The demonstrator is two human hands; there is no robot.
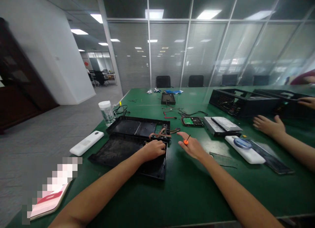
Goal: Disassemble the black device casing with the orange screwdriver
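Before me on the green table lies an opened black computer-device casing, with one half (128, 152) nearer me and a shallow half (123, 124) behind it. My left hand (155, 149) is over the right end of the near half, fingers bent down and closed; whatever they hold is hidden. Multicoloured wires (161, 134) run just behind its knuckles. To the right of the casing, my right hand (193, 148) grips a small screwdriver (186, 142) with an orange handle, its dark shaft pointing up. The index finger of this hand stretches toward the wires.
A green circuit board (189, 120) and a silver drive unit (221, 125) lie beyond my right hand. A person's hand (269, 126) rests near black computer cases (241, 101) at right. A water bottle (106, 113), white device (86, 143) and pink booklet (49, 200) line the left edge.
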